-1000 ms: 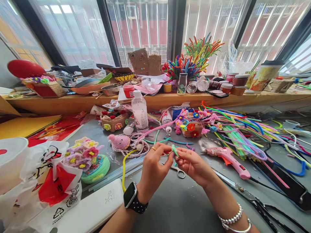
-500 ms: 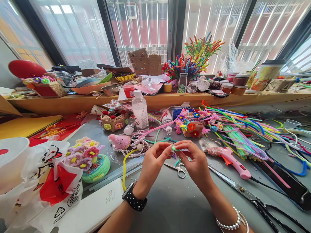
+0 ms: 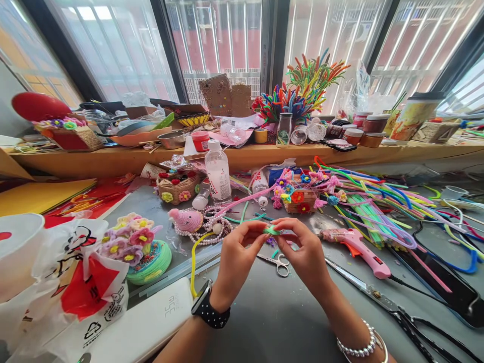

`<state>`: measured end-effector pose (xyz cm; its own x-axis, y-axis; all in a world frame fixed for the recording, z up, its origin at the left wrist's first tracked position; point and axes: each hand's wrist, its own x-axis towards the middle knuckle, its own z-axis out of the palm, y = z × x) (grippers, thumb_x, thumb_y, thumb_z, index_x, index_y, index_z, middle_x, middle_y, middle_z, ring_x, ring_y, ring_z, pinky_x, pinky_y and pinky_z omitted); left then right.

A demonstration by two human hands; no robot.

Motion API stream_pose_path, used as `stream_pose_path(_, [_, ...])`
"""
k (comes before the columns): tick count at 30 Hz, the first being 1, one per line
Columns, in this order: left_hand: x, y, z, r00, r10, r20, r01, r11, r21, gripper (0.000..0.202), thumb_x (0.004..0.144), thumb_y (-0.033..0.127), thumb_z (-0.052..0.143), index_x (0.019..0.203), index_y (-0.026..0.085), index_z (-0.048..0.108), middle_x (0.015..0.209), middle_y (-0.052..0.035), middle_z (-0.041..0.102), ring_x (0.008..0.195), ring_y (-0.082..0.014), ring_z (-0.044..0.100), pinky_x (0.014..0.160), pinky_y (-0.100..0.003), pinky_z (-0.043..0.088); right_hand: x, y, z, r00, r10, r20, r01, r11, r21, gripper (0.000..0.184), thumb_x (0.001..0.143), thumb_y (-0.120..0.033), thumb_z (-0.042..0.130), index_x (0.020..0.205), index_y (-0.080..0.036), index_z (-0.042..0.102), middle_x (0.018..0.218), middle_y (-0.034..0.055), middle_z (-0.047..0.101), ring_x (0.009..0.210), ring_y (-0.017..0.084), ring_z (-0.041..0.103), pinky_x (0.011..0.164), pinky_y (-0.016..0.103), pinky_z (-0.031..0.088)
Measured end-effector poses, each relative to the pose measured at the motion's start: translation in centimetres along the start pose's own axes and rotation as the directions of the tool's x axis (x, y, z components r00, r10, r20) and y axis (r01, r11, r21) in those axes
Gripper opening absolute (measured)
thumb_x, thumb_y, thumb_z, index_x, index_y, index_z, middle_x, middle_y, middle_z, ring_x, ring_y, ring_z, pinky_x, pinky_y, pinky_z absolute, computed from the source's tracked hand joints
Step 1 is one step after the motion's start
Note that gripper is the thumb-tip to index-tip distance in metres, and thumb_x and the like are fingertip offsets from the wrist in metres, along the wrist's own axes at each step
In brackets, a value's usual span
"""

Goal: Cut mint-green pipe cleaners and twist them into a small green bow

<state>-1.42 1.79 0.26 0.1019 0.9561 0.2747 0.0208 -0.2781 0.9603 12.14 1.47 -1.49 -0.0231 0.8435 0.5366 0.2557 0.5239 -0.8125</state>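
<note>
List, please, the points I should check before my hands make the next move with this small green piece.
1. Grip: left hand and right hand both pinch the green pipe-cleaner piece: ok.
2. Piece held above the grey table, not resting on it: ok.
3. The small scissors lie close under the hands, within likely reach: ok.
4. The pink glue gun should point away; its nozzle faces the right hand: not ok.
5. Glue gun hot or cold: cannot tell.
6. The yellow pipe cleaner free of the left wrist: cannot tell.
</note>
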Motion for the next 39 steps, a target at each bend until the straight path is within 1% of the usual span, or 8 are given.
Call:
stream_pose_path(3, [0.00,0.07,-0.08,1.000,-0.018,0.011,0.018,1.000,0.012,0.016,0.070,0.022,0.061,0.084,0.016,0.061,0.086,-0.0033,0.064,0.080,-0.0147,0.060,0.076,-0.025,0.048,0.04,0.02,-0.07,1.000,-0.003,-0.006,0.003,1.000,-0.003,0.016,0.077,-0.012,0.049,0.086,-0.022,0.057,0.094,0.0041,0.059,0.090,0.017,0.055,0.071,0.029,0.051])
stream_pose_path(6, [0.22,0.26,-0.33,0.989,-0.137,0.053,0.141,0.987,-0.079,0.019,0.068,0.026,0.062,0.083,0.015,0.062,0.085,-0.0046,0.065,0.078,-0.0158,0.060,0.073,-0.027,0.049,0.18,-0.05,-0.25,1.000,-0.003,0.003,0.003,1.000,-0.006,0.013,0.078,-0.016,0.050,0.086,-0.022,0.059,0.091,0.0041,0.059,0.086,0.017,0.055,0.069,0.028,0.050])
stream_pose_path(12, [0.54,0.46,-0.64,0.891,-0.391,0.232,0.450,0.825,-0.341,0.023,0.068,0.028,0.064,0.083,0.012,0.062,0.074,-0.0040,0.064,0.067,-0.0110,0.059,0.067,-0.023,0.047,0.38,-0.24,-0.50,0.993,0.077,0.089,-0.080,0.996,0.027,0.014,0.081,-0.028,0.047,0.081,-0.020,0.058,0.075,0.0031,0.058,0.068,0.014,0.055,0.059,0.024,0.047])
stream_pose_path(15, [0.43,0.49,-0.52,0.859,-0.410,0.306,0.503,0.787,-0.357,0.020,0.067,0.026,0.065,0.081,0.012,0.063,0.071,-0.0030,0.063,0.067,-0.0104,0.059,0.065,-0.021,0.046,0.29,-0.33,-0.49,0.994,0.092,0.064,-0.089,0.995,-0.046,0.019,0.083,-0.032,0.044,0.077,-0.018,0.055,0.068,0.0019,0.056,0.062,0.014,0.053,0.055,0.023,0.042])
stream_pose_path(20, [0.25,0.52,-0.42,0.847,-0.405,0.345,0.519,0.771,-0.368,0.015,0.066,0.024,0.066,0.075,0.012,0.063,0.065,-0.0002,0.061,0.063,-0.0081,0.057,0.064,-0.020,0.045,0.18,-0.60,-0.48,0.997,0.022,0.079,-0.004,0.974,-0.224,0.023,0.085,-0.030,0.038,0.068,-0.018,0.049,0.060,-0.0011,0.049,0.055,0.012,0.045,0.053,0.022,0.034])
stream_pose_path(24, [0.27,0.45,-0.40,0.824,-0.426,0.373,0.555,0.738,-0.384,0.013,0.064,0.023,0.068,0.070,0.012,0.063,0.061,0.0020,0.059,0.058,-0.0064,0.056,0.062,-0.020,0.045,0.15,-0.68,-0.42,0.996,0.002,0.089,0.019,0.973,-0.228,0.027,0.086,-0.028,0.035,0.063,-0.019,0.044,0.057,-0.0022,0.043,0.054,0.011,0.041,0.052,0.022,0.031])
stream_pose_path(32, [0.18,0.75,-0.10,0.881,-0.378,0.283,0.460,0.824,-0.330,0.018,0.061,0.024,0.069,0.069,0.011,0.060,0.061,-0.0004,0.061,0.054,-0.0096,0.058,0.058,-0.023,0.047,0.11,-0.33,-0.28,0.981,0.154,0.118,-0.153,0.988,-0.022,0.032,0.086,-0.035,0.034,0.059,-0.019,0.039,0.052,-0.0042,0.036,0.048,0.009,0.034,0.046,0.021,0.029])
stream_pose_path(39, [0.27,0.81,-0.61,0.974,-0.111,0.200,0.110,0.994,0.015,0.018,0.071,0.030,0.058,0.080,0.014,0.062,0.079,-0.0055,0.065,0.071,-0.0158,0.060,0.067,-0.027,0.049,0.31,-0.47,-0.54,0.990,0.102,0.093,-0.088,0.986,-0.143,0.029,0.085,-0.033,0.036,0.060,-0.019,0.042,0.050,-0.0043,0.036,0.047,0.009,0.033,0.044,0.022,0.026])
